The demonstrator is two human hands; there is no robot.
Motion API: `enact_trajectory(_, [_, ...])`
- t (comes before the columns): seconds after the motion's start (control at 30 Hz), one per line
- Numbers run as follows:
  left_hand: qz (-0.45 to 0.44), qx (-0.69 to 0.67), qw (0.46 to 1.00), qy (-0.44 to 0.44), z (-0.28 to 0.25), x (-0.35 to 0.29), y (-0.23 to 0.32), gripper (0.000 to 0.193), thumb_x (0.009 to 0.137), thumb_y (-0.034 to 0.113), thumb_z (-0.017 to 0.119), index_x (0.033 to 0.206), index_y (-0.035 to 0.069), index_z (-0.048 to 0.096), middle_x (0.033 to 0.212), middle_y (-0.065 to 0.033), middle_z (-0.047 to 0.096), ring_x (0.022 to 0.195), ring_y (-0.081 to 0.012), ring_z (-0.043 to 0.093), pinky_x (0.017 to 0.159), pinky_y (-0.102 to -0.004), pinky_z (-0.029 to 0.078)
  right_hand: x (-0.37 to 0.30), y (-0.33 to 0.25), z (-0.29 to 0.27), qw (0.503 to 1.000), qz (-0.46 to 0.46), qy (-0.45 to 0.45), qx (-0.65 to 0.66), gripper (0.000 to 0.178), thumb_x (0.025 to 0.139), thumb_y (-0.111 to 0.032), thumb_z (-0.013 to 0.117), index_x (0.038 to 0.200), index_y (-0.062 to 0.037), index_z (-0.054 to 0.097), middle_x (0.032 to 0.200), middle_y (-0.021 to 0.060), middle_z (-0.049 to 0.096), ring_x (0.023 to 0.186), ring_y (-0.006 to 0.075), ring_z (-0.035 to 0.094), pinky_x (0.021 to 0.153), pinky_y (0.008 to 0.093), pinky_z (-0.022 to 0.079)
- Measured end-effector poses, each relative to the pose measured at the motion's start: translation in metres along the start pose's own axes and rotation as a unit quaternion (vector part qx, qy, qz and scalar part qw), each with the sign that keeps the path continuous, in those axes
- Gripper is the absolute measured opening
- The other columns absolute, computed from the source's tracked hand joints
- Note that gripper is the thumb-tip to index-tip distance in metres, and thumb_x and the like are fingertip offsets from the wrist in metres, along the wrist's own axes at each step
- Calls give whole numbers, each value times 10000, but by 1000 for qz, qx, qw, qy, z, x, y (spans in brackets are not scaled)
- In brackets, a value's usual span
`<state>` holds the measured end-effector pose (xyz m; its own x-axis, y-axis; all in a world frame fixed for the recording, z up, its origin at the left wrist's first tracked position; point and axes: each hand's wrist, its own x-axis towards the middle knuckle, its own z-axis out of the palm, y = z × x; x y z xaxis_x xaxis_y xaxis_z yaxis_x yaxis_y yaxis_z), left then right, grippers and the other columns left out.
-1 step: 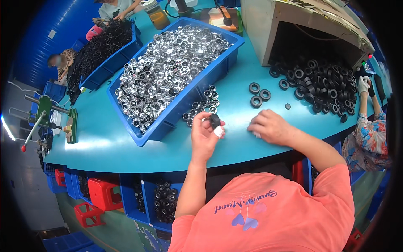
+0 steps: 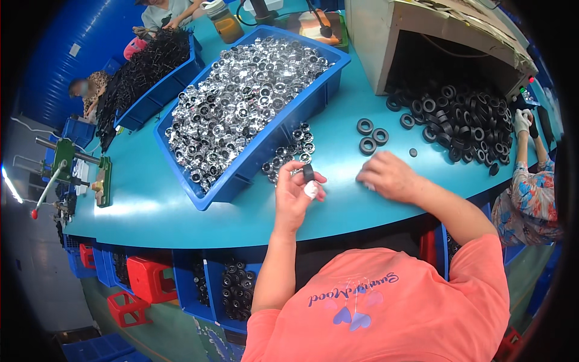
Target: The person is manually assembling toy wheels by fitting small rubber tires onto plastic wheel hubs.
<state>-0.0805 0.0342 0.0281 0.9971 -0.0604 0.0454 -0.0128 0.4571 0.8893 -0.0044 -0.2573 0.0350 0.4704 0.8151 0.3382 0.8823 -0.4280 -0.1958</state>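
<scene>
My left hand [image 2: 292, 196] is closed around a small black rubber tyre [image 2: 308, 173], held upright between fingers and thumb above the table. A white wrap [image 2: 311, 190] covers the thumb tip. To its right, my right hand [image 2: 391, 176] is over the table with its fingers bent together; a bit of white shows at the thumb, and anything pinched there is hidden. Beyond this hand lie three loose black tyres [image 2: 380, 136], with a small black round piece [image 2: 413, 152] to the right. Shiny chrome wheel rims [image 2: 295, 148] lie past my left hand.
A blue bin [image 2: 235, 181] heaped with chrome rims stands at left centre. Black tyres [image 2: 470, 123] spill from an open box [image 2: 377, 48] at right. A green hand press [image 2: 63, 158] stands far left. Co-workers sit behind and at right, one with a gloved hand [image 2: 522, 122].
My right hand has shifted slightly up, away from me. In my left hand the tyre has turned a little, and the fingers have moved slightly.
</scene>
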Motion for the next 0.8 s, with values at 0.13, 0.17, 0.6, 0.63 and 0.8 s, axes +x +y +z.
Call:
enact_trajectory(0.13, [-37, -155, 984, -82, -12, 4, 4, 468, 1014, 339, 686, 1345, 55, 516, 1152, -177, 634, 932, -238, 663, 784, -366, 558, 17, 44, 0, 993, 41, 51, -99, 266, 789, -87, 764, 1048, -107, 705, 1041, 53, 637, 999, 271, 597, 882, 407, 476])
enact_trajectory(0.17, [-39, -179, 980, -79, -15, 3, 3, 482, 1012, 353, 687, 1348, 47, 526, 1153, -173, 626, 931, -239, 648, 788, -372, 550, 30, 43, -7, 992, 33, 79, -97, 265, 794, -96, 767, 1051, -111, 705, 1032, 52, 632, 1004, 267, 594, 866, 409, 477])
enact_trajectory(0.6, [-53, -310, 949, -36, -30, 2, -1, 545, 1043, 352, 619, 1479, 41, 516, 1168, -179, 625, 934, -246, 610, 796, -395, 523, 116, 1, 55, 977, 123, 118, 129, 404, 789, -84, 792, 1181, -123, 700, 1194, 92, 624, 1119, 328, 601, 978, 460, 512])
enact_trajectory(0.63, [-53, -309, 949, -36, -30, 3, -2, 541, 1048, 358, 608, 1478, 42, 519, 1169, -179, 626, 933, -245, 611, 796, -395, 523, 116, 2, 58, 978, 115, 120, 130, 389, 786, -88, 793, 1162, -117, 697, 1180, 91, 619, 1109, 328, 600, 972, 460, 512])
enact_trajectory(0.8, [-51, -308, 949, -40, -30, 6, -3, 521, 1068, 374, 570, 1469, 44, 530, 1174, -179, 632, 929, -242, 613, 796, -396, 525, 118, -2, 55, 977, 115, 108, 145, 362, 764, -63, 804, 1090, -83, 648, 1131, 100, 594, 1083, 333, 590, 937, 447, 504])
